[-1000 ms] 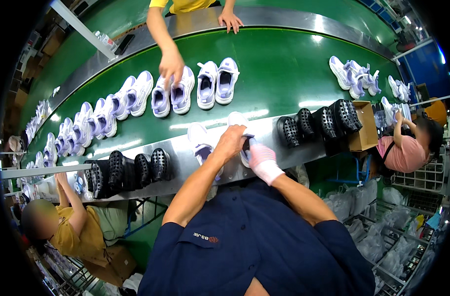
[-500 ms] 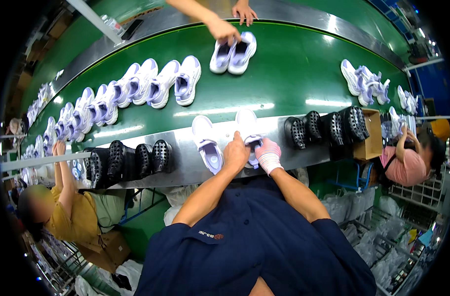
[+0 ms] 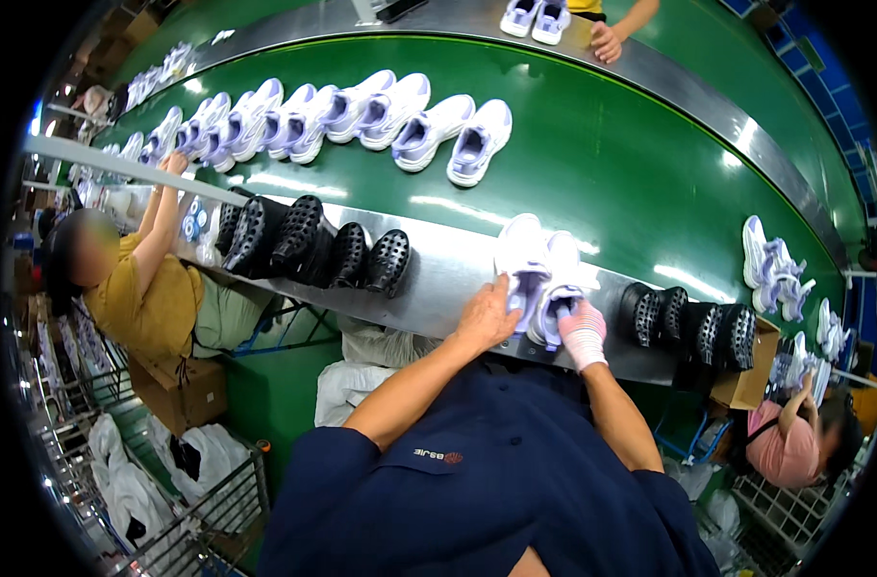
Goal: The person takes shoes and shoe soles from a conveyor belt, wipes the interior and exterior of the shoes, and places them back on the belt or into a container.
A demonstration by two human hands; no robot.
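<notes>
Bordering our grey metal desk (image 3: 450, 274), a glossy green surface (image 3: 602, 159) spans twelve o'clock; our left grip (image 3: 492, 313) and right grip (image 3: 584, 334), curled closed, partly hidden, each hold a white-lavender sneaker (image 3: 521, 246).

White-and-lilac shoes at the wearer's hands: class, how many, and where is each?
2: the left shoe at the bare left hand; the right shoe, partly covered by the gloved right hand.

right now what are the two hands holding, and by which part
The left hand holds the left shoe by the left side of its opening; the gloved right hand holds the right shoe by the right side of its opening.
</notes>
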